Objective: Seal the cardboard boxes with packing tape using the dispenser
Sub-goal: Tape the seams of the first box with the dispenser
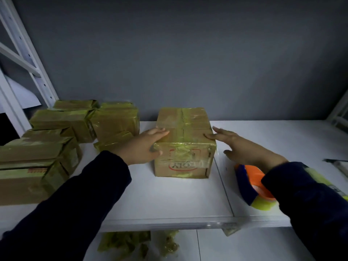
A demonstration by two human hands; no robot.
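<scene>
A small cardboard box [185, 142] wrapped in yellowish tape stands on the white shelf [169, 200] in front of me, with a red oval logo on its near face. My left hand [145, 146] grips its near left top corner, fingers across the top and thumb on the front face. My right hand [243, 146] is spread with straight fingers, its fingertips touching the box's near right top edge. The tape dispenser [252, 183], orange and blue with a yellowish roll, lies on the shelf under my right wrist, partly hidden by my dark sleeve.
Several taped cardboard boxes [62, 132] are stacked at the left of the shelf. A white rack upright [28, 59] rises at the far left. Crumpled tape scraps [135, 245] lie on a lower level. A dark-tipped tool [337, 164] lies at the right edge.
</scene>
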